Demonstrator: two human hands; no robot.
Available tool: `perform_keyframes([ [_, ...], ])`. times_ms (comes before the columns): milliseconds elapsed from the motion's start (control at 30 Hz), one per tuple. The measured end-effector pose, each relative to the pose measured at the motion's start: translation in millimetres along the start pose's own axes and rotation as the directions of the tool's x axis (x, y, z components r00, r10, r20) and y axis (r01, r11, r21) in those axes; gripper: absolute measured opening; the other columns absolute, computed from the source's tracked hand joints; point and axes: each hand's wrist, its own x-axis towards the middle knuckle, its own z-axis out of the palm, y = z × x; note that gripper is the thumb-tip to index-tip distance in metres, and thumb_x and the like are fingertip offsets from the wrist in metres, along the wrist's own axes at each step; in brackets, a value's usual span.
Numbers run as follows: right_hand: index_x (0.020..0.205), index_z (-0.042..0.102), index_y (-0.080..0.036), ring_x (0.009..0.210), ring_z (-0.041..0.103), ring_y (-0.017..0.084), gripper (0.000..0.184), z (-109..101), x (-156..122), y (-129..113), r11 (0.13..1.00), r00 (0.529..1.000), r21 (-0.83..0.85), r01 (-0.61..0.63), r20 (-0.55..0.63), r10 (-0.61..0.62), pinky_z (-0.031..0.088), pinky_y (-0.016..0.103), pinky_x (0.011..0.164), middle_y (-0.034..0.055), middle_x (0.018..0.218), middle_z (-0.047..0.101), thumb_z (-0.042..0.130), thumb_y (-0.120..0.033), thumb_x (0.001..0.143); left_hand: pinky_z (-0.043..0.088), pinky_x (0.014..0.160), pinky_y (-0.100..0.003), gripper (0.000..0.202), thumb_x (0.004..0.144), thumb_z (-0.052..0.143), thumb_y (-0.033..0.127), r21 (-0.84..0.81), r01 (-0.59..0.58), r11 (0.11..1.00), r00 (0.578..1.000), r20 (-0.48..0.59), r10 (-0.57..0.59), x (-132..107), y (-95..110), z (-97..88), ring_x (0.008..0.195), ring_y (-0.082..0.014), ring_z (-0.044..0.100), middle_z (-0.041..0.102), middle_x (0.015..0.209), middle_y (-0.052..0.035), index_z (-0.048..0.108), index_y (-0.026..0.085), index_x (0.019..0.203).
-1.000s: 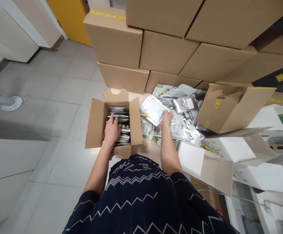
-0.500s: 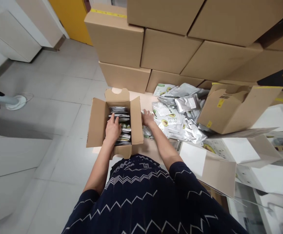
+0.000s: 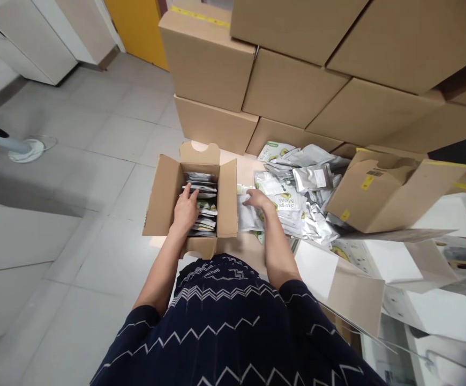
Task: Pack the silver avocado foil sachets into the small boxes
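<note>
An upright carton (image 3: 227, 206) with raised flaps holds a row of silver pouches (image 3: 205, 221) standing on edge. My left hand (image 3: 185, 210) reaches over its left side, fingers apart, the tips resting on the pouches inside. To the right of the carton, my right hand (image 3: 258, 198) is closed on the upper edge of a silver pouch (image 3: 249, 217); its thumb is partly hidden. That pouch lies at the left end of a loose pile of pouches (image 3: 293, 201), some silver, some white with avocado pictures.
Behind the pile rises a stack of closed cardboard boxes (image 3: 293, 88). An open carton (image 3: 371, 187) leans at the right of the pile, near several white-lined open boxes (image 3: 393, 260). Grey tiled floor (image 3: 96, 177) lies to the left.
My right hand has moved slightly right and its fingers have closed on a silver pouch, more of which now shows beside the carton. My left hand stays over the pouches in the carton.
</note>
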Motion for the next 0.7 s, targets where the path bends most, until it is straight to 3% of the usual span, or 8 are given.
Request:
perform_keyframes([
  [67, 0.113, 0.07, -0.015, 0.103, 0.068, 0.02, 0.031, -18.2, -17.6, 8.4, 0.996, 0.989, 0.084, 0.032, -0.147, -0.019, 0.05, 0.024, 0.086, 0.0088, 0.114, 0.073, 0.07, -0.025, 0.083, 0.044, 0.115, -0.043, 0.053, 0.085, 0.051, 0.005, 0.004, 0.005, 1.0, 1.0, 0.002, -0.005, -0.2, 0.3, -0.6, 0.142, -0.0305, 0.048, 0.036, 0.162, -0.0143, 0.059, 0.016, 0.137],
  [133, 0.111, 0.07, -0.015, 0.097, 0.069, 0.022, 0.029, -43.2, -40.7, 12.8, 0.98, 0.922, 0.178, 0.084, -0.388, -0.009, 0.052, 0.03, 0.087, 0.0088, 0.107, 0.074, 0.066, -0.023, 0.083, 0.045, 0.114, -0.044, 0.05, 0.088, 0.05, 0.008, 0.011, 0.006, 1.0, 1.0, 0.007, -0.007, -0.3, 1.4, -1.3, 0.141, -0.0315, 0.049, 0.037, 0.161, -0.016, 0.06, 0.014, 0.136],
  [233, 0.114, 0.069, -0.018, 0.102, 0.068, 0.024, 0.028, -84.7, -79.1, 5.2, 0.935, 0.679, 0.228, 0.273, -0.734, -0.019, 0.052, 0.04, 0.095, 0.009, 0.108, 0.074, 0.06, -0.027, 0.089, 0.045, 0.114, -0.045, 0.046, 0.091, 0.05, 0.012, 0.016, 0.013, 1.0, 1.0, 0.008, -0.013, -0.3, 3.6, -1.6, 0.14, -0.0324, 0.049, 0.038, 0.16, -0.0173, 0.061, 0.013, 0.135],
  [333, 0.122, 0.068, -0.021, 0.115, 0.065, 0.022, 0.032, -115.3, -104.6, -20.0, 0.817, 0.425, 0.155, 0.555, -0.898, -0.118, 0.049, 0.042, 0.105, 0.0081, 0.123, 0.071, 0.057, -0.031, 0.094, 0.045, 0.114, -0.046, 0.044, 0.092, 0.05, 0.014, 0.019, 0.017, 1.0, 1.0, -0.004, -0.017, -0.4, 5.4, -1.2, 0.14, -0.0321, 0.049, 0.039, 0.16, -0.0168, 0.061, 0.014, 0.134],
  [433, 0.12, 0.07, -0.02, 0.113, 0.067, 0.019, 0.029, -125.3, -101.0, -53.9, 0.642, 0.308, 0.091, 0.761, -0.922, -0.234, 0.051, 0.038, 0.102, 0.0072, 0.121, 0.072, 0.058, -0.034, 0.097, 0.045, 0.113, -0.046, 0.041, 0.093, 0.05, 0.015, 0.022, 0.014, 1.0, 1.0, -0.009, -0.014, -1.0, 6.6, -1.8, 0.139, -0.0312, 0.05, 0.04, 0.159, -0.0163, 0.062, 0.016, 0.132],
  [500, 0.116, 0.072, -0.02, 0.109, 0.068, 0.018, 0.028, -122.1, -82.8, -76.7, 0.54, 0.294, 0.079, 0.838, -0.899, -0.324, 0.052, 0.037, 0.1, 0.0059, 0.117, 0.074, 0.059, -0.035, 0.097, 0.045, 0.113, -0.046, 0.04, 0.093, 0.05, 0.015, 0.019, 0.014, 1.0, 1.0, -0.005, -0.014, -1.6, 7.2, -2.9, 0.138, -0.0303, 0.051, 0.041, 0.158, -0.0158, 0.063, 0.017, 0.132],
  [567, 0.115, 0.073, -0.021, 0.11, 0.068, 0.018, 0.028, -114.0, -57.1, -97.2, 0.487, 0.319, 0.079, 0.87, -0.842, -0.435, 0.051, 0.036, 0.101, 0.0045, 0.116, 0.074, 0.057, -0.036, 0.098, 0.044, 0.115, -0.044, 0.041, 0.093, 0.051, 0.014, 0.01, 0.018, 1.0, 1.0, -0.001, -0.018, -2.0, 7.6, -3.8, 0.139, -0.0297, 0.051, 0.041, 0.159, -0.0156, 0.063, 0.017, 0.131],
  [700, 0.121, 0.072, -0.022, 0.118, 0.064, 0.019, 0.031, -93.3, -7.5, -124.3, 0.562, 0.482, 0.094, 0.822, -0.64, -0.598, 0.046, 0.035, 0.105, 0.004, 0.124, 0.072, 0.052, -0.033, 0.1, 0.044, 0.114, -0.045, 0.042, 0.092, 0.051, 0.015, 0.006, 0.018, 1.0, 1.0, -0.001, -0.018, -2.5, 7.5, -3.8, 0.14, -0.0312, 0.049, 0.04, 0.159, -0.0164, 0.062, 0.016, 0.133],
])
